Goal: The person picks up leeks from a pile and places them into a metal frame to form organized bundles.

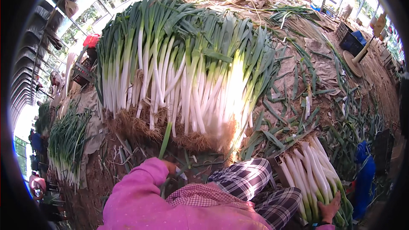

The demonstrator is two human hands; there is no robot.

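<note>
Trimmed leeks (309,170) with long white stalks lie side by side at the lower right, roots toward the far side. My right hand (330,208) rests on their green part, thumb apart and fingers stretched along the stalks. Beside my lap, my left hand (171,167) is closed; a small pale piece (182,173) juts from it, too small to name. A long green leaf (165,141) rises by that hand, partly behind my pink sleeve. Ahead lies a wide heap of untrimmed leeks (170,68), brown roots (191,141) toward me and green tops away.
Another leek bundle (70,140) lies at the far left. Cut leaves (298,85) litter the soil on the right. A dark crate (351,38) and a round-based stand (352,64) are at the upper right. Blue cloth or plastic (364,179) hangs right of the trimmed leeks.
</note>
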